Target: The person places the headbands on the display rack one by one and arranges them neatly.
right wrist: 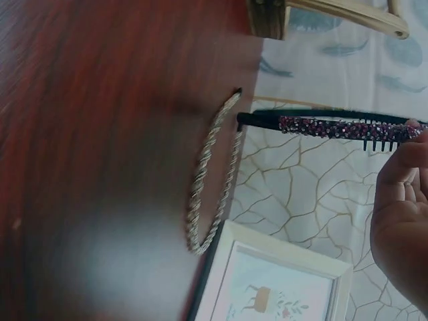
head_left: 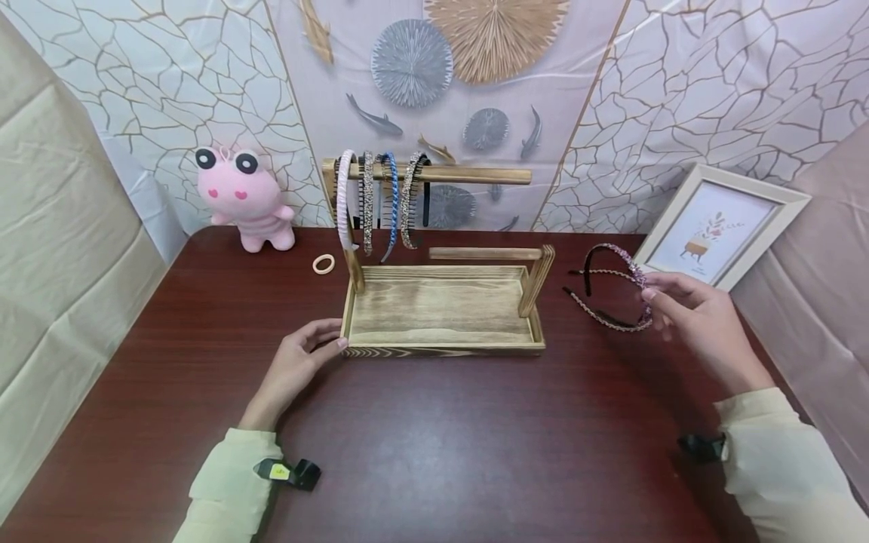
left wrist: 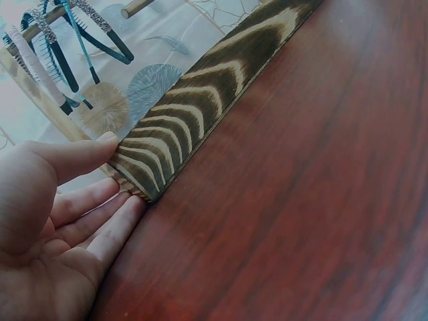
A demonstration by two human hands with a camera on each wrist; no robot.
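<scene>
My right hand pinches a pink-purple glittery headband by its curved top, holding it above the table at the right. Below it a braided headband lies on the tabletop. My left hand grips the front left corner of a wooden headband stand, thumb at the front face and fingers along the side in the left wrist view. On the stand's upper bar hang a pale pink headband, a blue one and glittery ones, bunched toward the left.
A white picture frame leans at the back right, close to my right hand. A pink plush toy sits at the back left, with a small wooden ring near the stand. The stand's lower bar juts leftward over its tray.
</scene>
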